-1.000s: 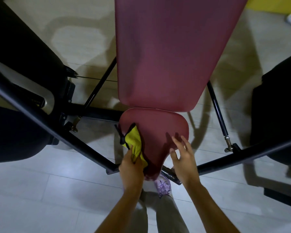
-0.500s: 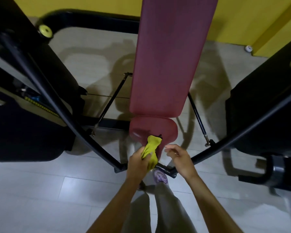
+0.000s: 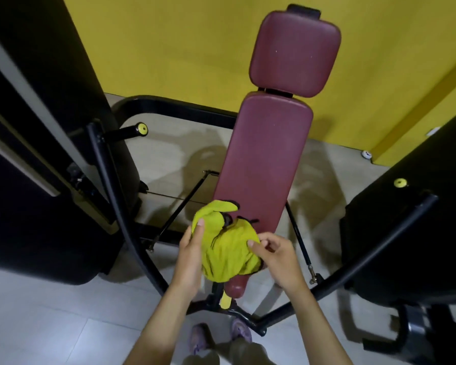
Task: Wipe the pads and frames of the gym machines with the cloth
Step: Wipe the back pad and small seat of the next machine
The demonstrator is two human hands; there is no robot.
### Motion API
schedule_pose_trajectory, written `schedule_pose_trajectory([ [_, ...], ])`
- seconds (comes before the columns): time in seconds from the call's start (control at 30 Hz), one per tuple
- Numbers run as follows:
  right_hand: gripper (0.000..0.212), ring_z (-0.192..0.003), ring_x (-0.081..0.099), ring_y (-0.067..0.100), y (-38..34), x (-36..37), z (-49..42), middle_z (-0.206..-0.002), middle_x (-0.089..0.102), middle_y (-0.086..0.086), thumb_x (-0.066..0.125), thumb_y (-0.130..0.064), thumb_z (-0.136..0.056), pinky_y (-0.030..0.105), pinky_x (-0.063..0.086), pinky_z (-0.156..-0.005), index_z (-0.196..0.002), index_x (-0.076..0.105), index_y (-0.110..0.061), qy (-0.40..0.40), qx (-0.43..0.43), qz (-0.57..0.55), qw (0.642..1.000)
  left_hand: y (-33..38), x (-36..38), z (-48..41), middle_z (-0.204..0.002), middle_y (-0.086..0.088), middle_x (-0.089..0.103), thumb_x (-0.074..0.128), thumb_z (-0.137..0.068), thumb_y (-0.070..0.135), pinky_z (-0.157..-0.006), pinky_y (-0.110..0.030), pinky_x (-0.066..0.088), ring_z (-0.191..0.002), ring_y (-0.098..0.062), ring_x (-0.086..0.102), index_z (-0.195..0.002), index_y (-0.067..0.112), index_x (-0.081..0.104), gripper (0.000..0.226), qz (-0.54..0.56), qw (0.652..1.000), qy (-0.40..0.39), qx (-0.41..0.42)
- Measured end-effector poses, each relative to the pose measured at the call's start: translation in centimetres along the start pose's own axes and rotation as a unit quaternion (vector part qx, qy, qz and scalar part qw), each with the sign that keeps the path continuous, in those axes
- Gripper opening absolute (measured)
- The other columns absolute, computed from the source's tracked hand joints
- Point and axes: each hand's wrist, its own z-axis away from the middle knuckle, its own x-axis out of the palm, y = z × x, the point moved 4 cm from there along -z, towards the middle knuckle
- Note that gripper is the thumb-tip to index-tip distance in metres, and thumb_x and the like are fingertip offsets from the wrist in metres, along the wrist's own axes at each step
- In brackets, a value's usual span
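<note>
Both hands gripping a bunched yellow cloth (image 3: 225, 250), left hand (image 3: 191, 255) clasping its left side, right hand (image 3: 277, 256) pinching its right edge, cloth hovering over the maroon seat pad (image 3: 236, 287), long back pad (image 3: 261, 164) rising beyond, black frame (image 3: 353, 264) flanking both sides.

Your yellow cloth (image 3: 225, 248) covers most of the seat pad (image 3: 236, 285), so only its rounded front tip shows below the folds. Behind the cloth, the lower end of the back pad (image 3: 261, 164) is hidden too. Your left hand (image 3: 190, 262) has its palm buried against the cloth; the fingers of your right hand (image 3: 277, 256) curl out of sight. Left of the cloth, the black machine body (image 3: 24, 154) runs off the frame edge. The small white object (image 3: 366, 154) far right of the back pad is perhaps a cap.
</note>
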Motion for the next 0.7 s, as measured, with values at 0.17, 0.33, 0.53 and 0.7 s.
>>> schedule_pose_trajectory([
  [0.17,0.019,-0.082,0.059,0.02,-3.1,-2.0,-0.2,-0.084,0.062,0.002,0.064,-0.026,-0.103,0.046,0.051,-0.076,-0.086,0.061,-0.018,0.071,-0.021,-0.076,0.994,3.2,-2.8,-0.2,-0.133,0.0,0.069,0.057,-0.1,0.045,-0.102,-0.053,0.052,-0.119,-0.025,0.067,-0.146,0.033,0.053,0.047,0.116,0.991,0.068,0.024],
  [0.33,0.028,-0.074,0.045,0.015,-5.0,-2.6,-1.8,-0.068,0.044,-0.004,0.071,-0.005,-0.095,0.03,0.042,-0.078,-0.094,0.048,-0.021,0.107,-0.06,-0.109,0.986,3.9,-4.4,0.1,-0.13,0.003,0.071,0.058,-0.102,0.043,-0.103,-0.057,0.051,-0.118,-0.025,0.068,-0.145,0.035,0.054,0.044,0.158,0.981,0.105,0.046],
  [0.53,0.018,-0.068,0.067,0.006,-4.2,-0.2,-2.0,-0.08,0.073,0.015,0.082,-0.021,-0.088,0.02,0.047,-0.07,-0.103,0.074,-0.019,-0.154,0.036,0.084,0.984,5.9,-5.1,-0.1,-0.136,-0.004,0.067,0.055,-0.105,0.032,-0.108,-0.055,0.047,-0.122,-0.026,0.066,-0.148,0.027,0.051,0.044,0.213,0.969,0.115,0.055],
  [0.7,0.021,-0.108,0.068,0.0,-1.6,3.0,-1.6,-0.109,0.078,-0.012,0.076,-0.036,-0.093,0.019,0.05,-0.096,-0.112,0.08,-0.029,-0.28,0.136,0.237,0.92,7.9,-4.3,-0.2,-0.132,-0.013,0.068,0.052,-0.102,0.031,-0.115,-0.059,0.039,-0.129,-0.035,0.059,-0.136,0.015,0.059,0.039,0.179,0.979,0.063,0.074],
])
